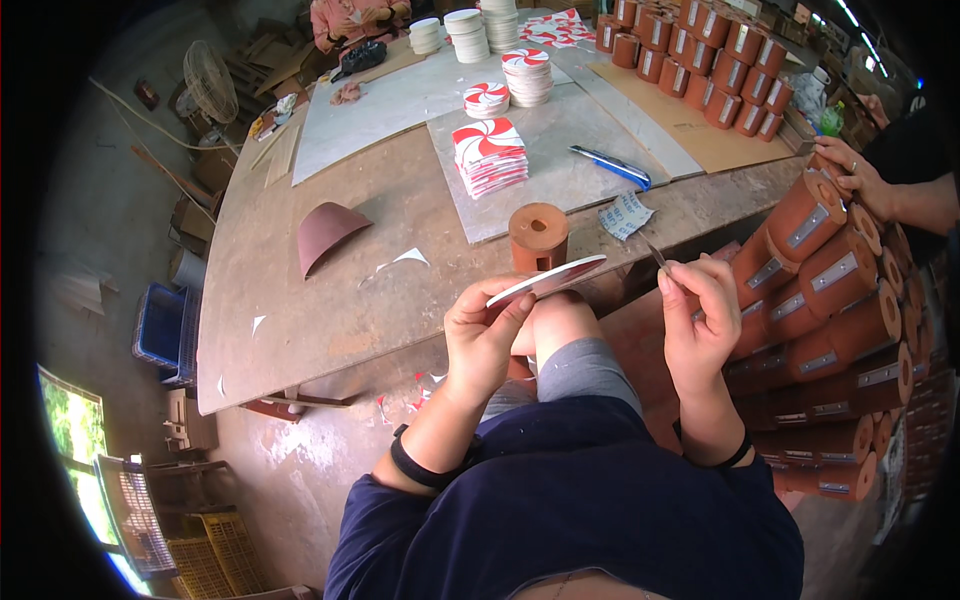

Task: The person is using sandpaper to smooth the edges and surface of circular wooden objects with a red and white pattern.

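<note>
My left hand (478,335) is closed on the edge of a thin white disc (548,281), tilted and seen nearly edge-on, its faces mostly hidden. Between the thumb and fingers of my right hand (703,312) is a thin, dark, blade-like strip (656,253). Its far end meets a creased scrap of blue-and-white printed paper (627,217) at the table edge; I cannot tell if they are joined. Just beyond the disc stands a brown cylinder (539,236) with a hole in its top. Past it sits a stack of red-and-white swirl squares (489,157), near a blue utility knife (612,166).
Swirl-topped discs (527,76) and plain white discs (467,36) are stacked farther back. A curved brown piece (332,236) lies on the table (300,330). Brown cylinders pile up at right (820,270), where another person's hand (862,182) rests, and far right (700,50). Someone in pink (350,22) is opposite.
</note>
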The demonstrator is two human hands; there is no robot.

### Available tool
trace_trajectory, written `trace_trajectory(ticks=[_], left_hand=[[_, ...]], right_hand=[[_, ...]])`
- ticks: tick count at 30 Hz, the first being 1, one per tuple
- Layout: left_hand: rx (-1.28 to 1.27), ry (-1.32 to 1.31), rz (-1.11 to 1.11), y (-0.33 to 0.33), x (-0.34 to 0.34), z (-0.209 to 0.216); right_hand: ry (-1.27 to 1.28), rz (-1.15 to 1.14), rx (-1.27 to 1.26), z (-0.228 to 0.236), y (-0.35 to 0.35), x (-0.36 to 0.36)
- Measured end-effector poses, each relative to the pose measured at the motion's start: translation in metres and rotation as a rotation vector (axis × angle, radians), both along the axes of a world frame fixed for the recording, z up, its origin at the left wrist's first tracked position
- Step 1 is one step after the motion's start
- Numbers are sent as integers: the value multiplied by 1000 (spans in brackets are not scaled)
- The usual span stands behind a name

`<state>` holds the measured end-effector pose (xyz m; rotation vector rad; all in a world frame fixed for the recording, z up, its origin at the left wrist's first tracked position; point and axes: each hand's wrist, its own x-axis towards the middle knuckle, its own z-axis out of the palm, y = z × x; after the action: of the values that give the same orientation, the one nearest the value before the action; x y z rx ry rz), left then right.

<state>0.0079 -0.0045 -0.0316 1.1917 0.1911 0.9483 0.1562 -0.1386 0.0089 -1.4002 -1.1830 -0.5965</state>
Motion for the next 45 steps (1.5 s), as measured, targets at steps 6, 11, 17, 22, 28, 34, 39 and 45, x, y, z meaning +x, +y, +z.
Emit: trace_trajectory(ticks=[6, 11, 17, 22, 28, 34, 39, 45], left_hand=[[165, 105, 172, -12, 2, 11], [219, 136, 230, -11, 4, 2], [547, 233, 374, -13, 5, 1], [767, 239, 462, -18, 8, 13], [874, 305, 508, -22, 7, 13], [831, 241, 430, -22, 8, 16], [860, 316, 477, -25, 7, 19], [842, 348, 466, -26, 3, 13]], right_hand=[[-52, -31, -25, 0, 0, 0], [-117, -92, -54, -1, 2, -4], [-340, -149, -50, 1, 6, -12], [-359, -57, -45, 5, 13, -27], [-444, -10, 4, 5, 22, -37], [-447, -2, -5, 6, 24, -40], [-457, -19, 2, 7, 24, -39], [-486, -52, -11, 9, 22, -29]])
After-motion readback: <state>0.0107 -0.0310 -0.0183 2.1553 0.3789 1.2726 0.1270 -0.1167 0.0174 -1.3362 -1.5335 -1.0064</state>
